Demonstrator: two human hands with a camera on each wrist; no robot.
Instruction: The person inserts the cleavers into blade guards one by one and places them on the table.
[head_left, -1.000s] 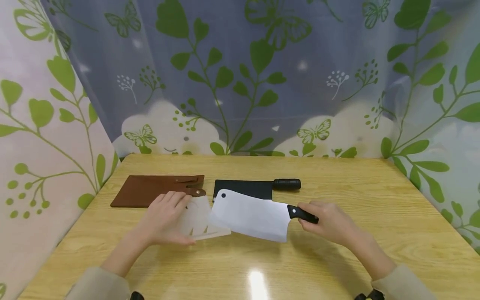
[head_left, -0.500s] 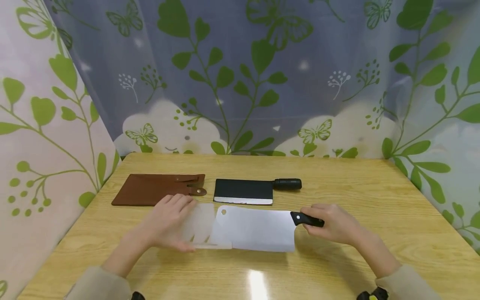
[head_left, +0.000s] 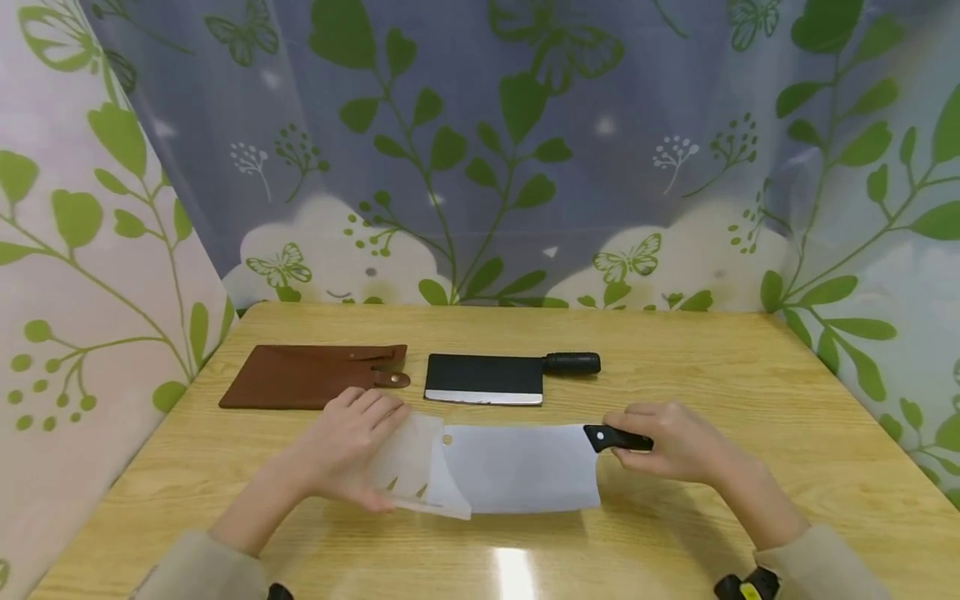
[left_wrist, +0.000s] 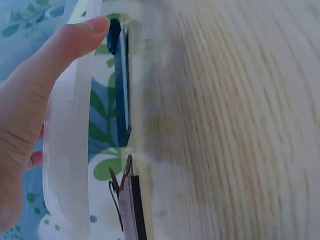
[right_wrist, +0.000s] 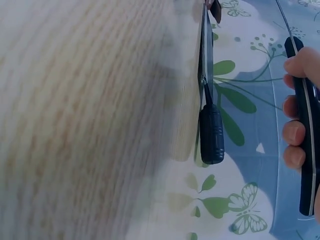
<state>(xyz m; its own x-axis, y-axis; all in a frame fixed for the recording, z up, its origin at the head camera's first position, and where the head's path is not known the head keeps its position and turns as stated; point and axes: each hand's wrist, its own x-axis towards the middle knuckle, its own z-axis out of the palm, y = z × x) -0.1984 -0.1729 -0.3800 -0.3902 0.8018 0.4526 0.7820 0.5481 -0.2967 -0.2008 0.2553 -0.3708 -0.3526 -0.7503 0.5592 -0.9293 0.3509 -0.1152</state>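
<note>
My right hand (head_left: pixel 671 442) grips the black handle (right_wrist: pixel 306 130) of a cleaver (head_left: pixel 521 468) with a broad silvery blade and a small hole at its far corner. The blade points left, held over the table. My left hand (head_left: pixel 352 450) holds a whitish translucent blade cover (head_left: pixel 408 458), thumb along its lower edge and fingers over the top. In the left wrist view the blade cover (left_wrist: pixel 70 130) shows edge-on in the grip. The tip end of the cleaver blade sits at the cover's mouth and overlaps it in the head view.
Behind the hands, a black-bladed cleaver (head_left: pixel 483 379) with a black handle lies on the wooden table (head_left: pixel 675 350). Left of it is a brown leather sheath (head_left: pixel 311 377) with a snap strap. A patterned curtain (head_left: pixel 480 167) hangs at the back and sides.
The silvery cleaver has come down toward me and levelled out, uncovering the black-bladed cleaver behind. Its tip end meets the cover's mouth. The left hand has shifted slightly right with the cover.
</note>
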